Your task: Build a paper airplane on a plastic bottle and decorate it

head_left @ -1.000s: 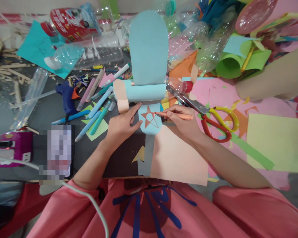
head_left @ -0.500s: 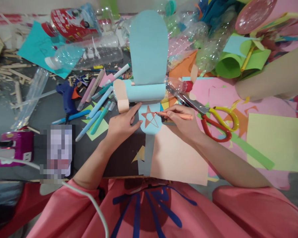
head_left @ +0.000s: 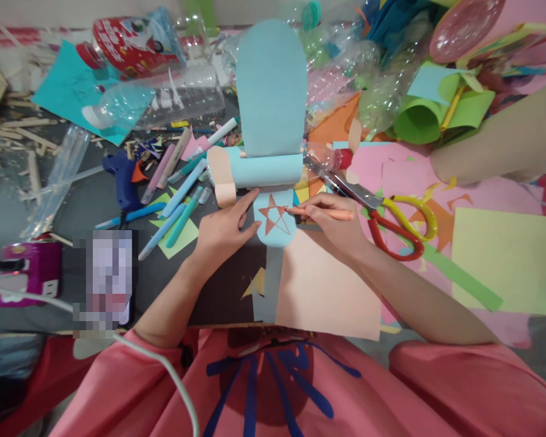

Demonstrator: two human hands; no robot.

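A light blue paper piece (head_left: 275,241) with a rounded lower end lies in front of me, a reddish-brown star (head_left: 270,223) drawn on it and partly coloured in. My left hand (head_left: 222,230) rests at its left side, index finger and thumb spread apart on the paper's edge. In my right hand (head_left: 334,220) is an orange marker (head_left: 339,214), pinched like a pen, its tip at the star's right part. Just beyond lies a light blue paper roll (head_left: 268,170) with a peach paper strip (head_left: 221,173) at its left end. A tall rounded blue paper (head_left: 273,88) rises behind the roll.
Large scissors (head_left: 395,227) with red and yellow handles lie right of my right hand. Several markers (head_left: 175,197) and a blue glue gun (head_left: 122,182) are at left. Plastic bottles (head_left: 164,97) line the back. Peach paper (head_left: 332,291) lies under my right forearm.
Both hands stay almost in place. The marker tip remains at the star, and the colouring near its upper part looks slightly fuller.
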